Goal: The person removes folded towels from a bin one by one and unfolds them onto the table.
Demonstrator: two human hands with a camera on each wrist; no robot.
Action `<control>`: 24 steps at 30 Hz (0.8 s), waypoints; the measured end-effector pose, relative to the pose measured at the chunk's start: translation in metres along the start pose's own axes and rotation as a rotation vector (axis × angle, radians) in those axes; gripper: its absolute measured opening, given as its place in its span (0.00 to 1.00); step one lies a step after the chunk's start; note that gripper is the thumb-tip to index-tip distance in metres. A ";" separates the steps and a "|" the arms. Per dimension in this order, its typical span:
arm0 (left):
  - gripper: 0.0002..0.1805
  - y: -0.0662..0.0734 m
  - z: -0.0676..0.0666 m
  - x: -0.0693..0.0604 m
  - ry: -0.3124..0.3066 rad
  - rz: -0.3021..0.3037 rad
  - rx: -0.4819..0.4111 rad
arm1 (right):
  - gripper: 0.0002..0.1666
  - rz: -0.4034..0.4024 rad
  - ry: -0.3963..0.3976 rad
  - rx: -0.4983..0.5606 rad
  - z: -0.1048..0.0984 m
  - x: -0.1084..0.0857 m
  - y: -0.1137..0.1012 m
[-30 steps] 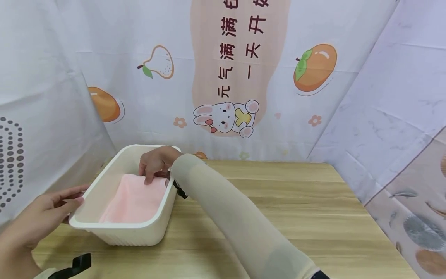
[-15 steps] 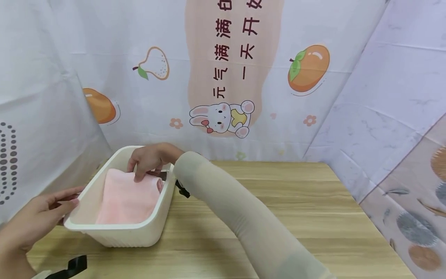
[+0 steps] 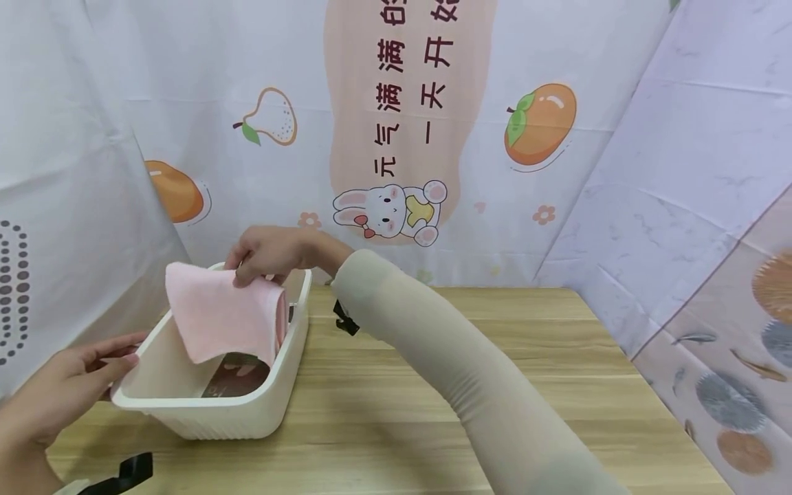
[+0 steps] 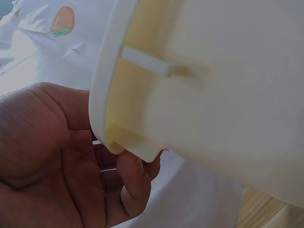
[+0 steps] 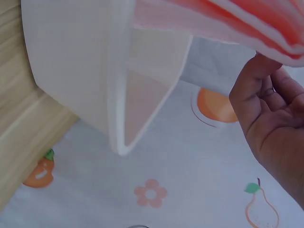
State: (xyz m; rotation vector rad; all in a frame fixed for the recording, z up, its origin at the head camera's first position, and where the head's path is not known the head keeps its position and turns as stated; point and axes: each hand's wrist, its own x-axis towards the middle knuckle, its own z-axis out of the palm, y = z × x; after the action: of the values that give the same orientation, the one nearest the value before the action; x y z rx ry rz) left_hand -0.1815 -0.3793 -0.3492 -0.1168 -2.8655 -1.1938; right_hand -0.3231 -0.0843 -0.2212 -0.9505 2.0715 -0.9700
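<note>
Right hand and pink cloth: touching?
Touching. The head view shows the right hand pinching the pink cloth at its upper edge, thumb against the near face.

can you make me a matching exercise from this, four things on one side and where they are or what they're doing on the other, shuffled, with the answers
1. folded pink fabric cloth
2. off-white rectangular plastic basin
3. left hand
4. right hand

A. holding the basin at its rim
B. raised partly above the basin
C. pinching the cloth
D. on the wood-grain table

Pairs: 1-B, 2-D, 3-A, 4-C
</note>
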 end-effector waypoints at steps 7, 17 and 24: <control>0.27 0.000 0.002 0.000 -0.009 -0.005 -0.011 | 0.10 -0.058 0.050 0.071 -0.024 -0.034 -0.012; 0.27 -0.004 0.005 0.002 -0.008 0.002 -0.004 | 0.12 -0.060 0.131 0.107 -0.059 -0.096 -0.016; 0.28 -0.005 0.004 0.002 0.018 0.008 0.044 | 0.12 -0.079 0.206 -0.009 -0.078 -0.144 -0.002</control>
State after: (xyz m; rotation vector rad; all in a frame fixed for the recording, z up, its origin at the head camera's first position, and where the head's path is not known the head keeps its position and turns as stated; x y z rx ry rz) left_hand -0.1839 -0.3801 -0.3553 -0.1154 -2.8712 -1.1231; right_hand -0.3082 0.0590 -0.1440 -0.9780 2.2226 -1.1424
